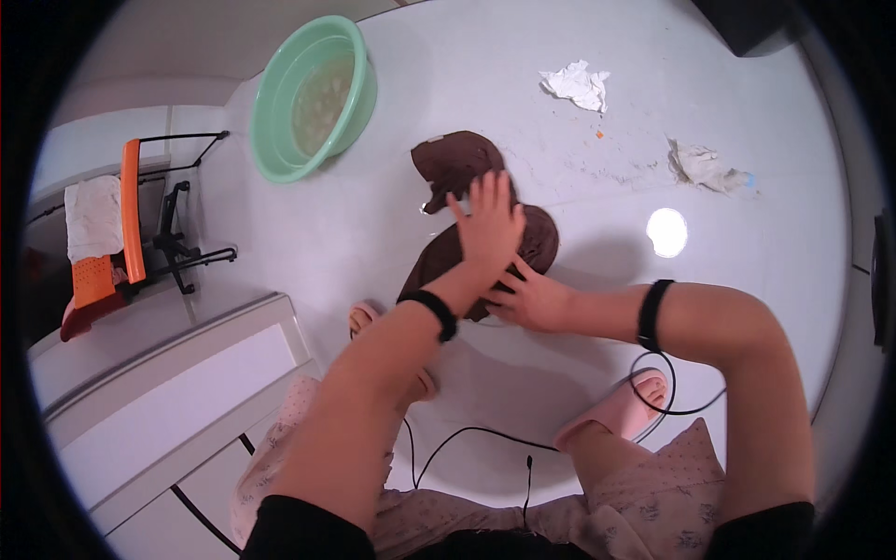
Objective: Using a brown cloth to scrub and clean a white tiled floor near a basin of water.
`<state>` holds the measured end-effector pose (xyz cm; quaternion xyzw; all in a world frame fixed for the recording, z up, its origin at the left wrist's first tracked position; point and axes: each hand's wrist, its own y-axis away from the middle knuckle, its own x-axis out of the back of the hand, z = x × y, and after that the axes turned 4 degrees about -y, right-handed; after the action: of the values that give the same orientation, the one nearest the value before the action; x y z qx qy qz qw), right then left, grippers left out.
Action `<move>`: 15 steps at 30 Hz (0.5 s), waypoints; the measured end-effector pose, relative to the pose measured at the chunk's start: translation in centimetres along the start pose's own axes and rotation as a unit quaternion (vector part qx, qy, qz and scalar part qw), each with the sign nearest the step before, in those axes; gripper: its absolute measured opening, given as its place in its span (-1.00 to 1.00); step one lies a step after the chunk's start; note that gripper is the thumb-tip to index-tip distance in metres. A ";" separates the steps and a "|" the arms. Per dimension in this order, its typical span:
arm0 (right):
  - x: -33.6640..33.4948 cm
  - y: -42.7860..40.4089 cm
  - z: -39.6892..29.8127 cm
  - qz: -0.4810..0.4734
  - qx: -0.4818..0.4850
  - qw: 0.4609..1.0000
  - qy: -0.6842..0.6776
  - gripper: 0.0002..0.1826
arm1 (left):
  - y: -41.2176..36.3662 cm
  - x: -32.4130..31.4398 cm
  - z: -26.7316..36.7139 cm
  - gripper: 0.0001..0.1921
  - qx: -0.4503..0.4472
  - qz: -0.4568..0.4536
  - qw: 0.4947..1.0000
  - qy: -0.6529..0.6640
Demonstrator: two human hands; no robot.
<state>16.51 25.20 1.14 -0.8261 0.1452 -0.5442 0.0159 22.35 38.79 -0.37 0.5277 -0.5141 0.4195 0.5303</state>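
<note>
A dark brown cloth garment (458, 157) lies on the white glossy floor in front of me, bunched and folded, with one part reaching up and left. My left hand (490, 222) rests flat on it near the middle, fingers spread and pointing away from me. Just below and to the right, my right hand (528, 297) has its fingers spread on the near right edge of the cloth. Both wrists wear black bands. The hands are close together, and neither grips anything that I can see.
A green plastic basin (313, 98) of cloudy water stands at upper left. Crumpled white paper (577, 85) and a dirty crumpled wipe (703, 166) lie at upper right, among crumbs. An orange and black folding stool (131, 210) is at left. Black cables (490, 432) run near my pink slippers (616, 413).
</note>
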 end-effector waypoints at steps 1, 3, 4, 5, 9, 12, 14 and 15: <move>-1.4 -0.4 0.3 -0.003 0.004 1.000 0.002 -0.63 | 0.7 0.0 -2.0 -0.40 -0.004 -0.016 1.000 -0.008; -3.5 -0.9 0.9 -0.037 -0.009 0.999 0.037 -0.60 | 2.2 0.1 -5.8 -0.39 -0.006 -0.038 0.998 -0.053; -3.2 -1.1 1.1 -0.005 0.016 0.999 0.043 -0.65 | 2.9 0.5 -7.9 -0.37 0.009 -0.087 0.995 -0.045; -2.7 -2.2 1.3 0.000 0.025 0.998 0.049 -0.65 | 3.8 0.0 -10.9 -0.42 0.006 -0.012 0.999 -0.043; -0.5 -3.6 2.7 -0.048 0.035 0.998 0.037 -0.81 | 3.4 1.7 -18.4 -0.67 0.012 -0.080 0.996 0.043; 1.1 -6.0 3.0 0.009 0.031 0.999 0.018 -0.88 | 5.8 2.7 -23.6 -0.60 0.155 -0.100 0.979 0.084; 1.3 -7.8 2.4 0.017 0.043 0.999 -0.011 -0.88 | 9.3 0.8 -27.7 -0.61 0.157 -0.124 0.977 0.080; 0.9 -8.5 1.4 -0.004 0.035 0.998 -0.051 -0.85 | 10.3 -0.5 -27.8 -0.61 0.155 -0.125 0.977 0.077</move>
<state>20.00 32.94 2.92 -0.8522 0.1214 -0.5065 0.0499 14.93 67.32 2.83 0.6297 -0.3300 0.4642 0.5283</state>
